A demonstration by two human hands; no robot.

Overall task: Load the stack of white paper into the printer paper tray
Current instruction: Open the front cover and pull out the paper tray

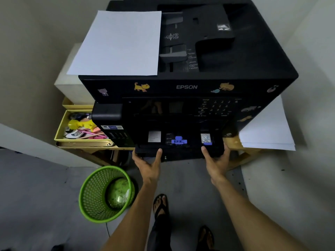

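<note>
A black Epson printer (pixel 186 87) stands on a wooden table. White paper (pixel 119 44) lies flat on the left of its top. The black paper tray (pixel 181 151) sticks out a little at the bottom front, with blue guides inside it. My left hand (pixel 147 164) grips the tray's front edge on the left, thumb on top. At the tray's right corner, my right hand (pixel 216 161) holds the edge the same way. A second stack of white paper (pixel 268 129) rests on the table to the right of the printer.
A green mesh waste basket (pixel 103 194) stands on the floor at lower left. A yellow tray of stationery (pixel 79 127) sits left of the printer, beside a white box (pixel 72 84). My sandalled feet (pixel 161 205) are below the tray. Walls close in on both sides.
</note>
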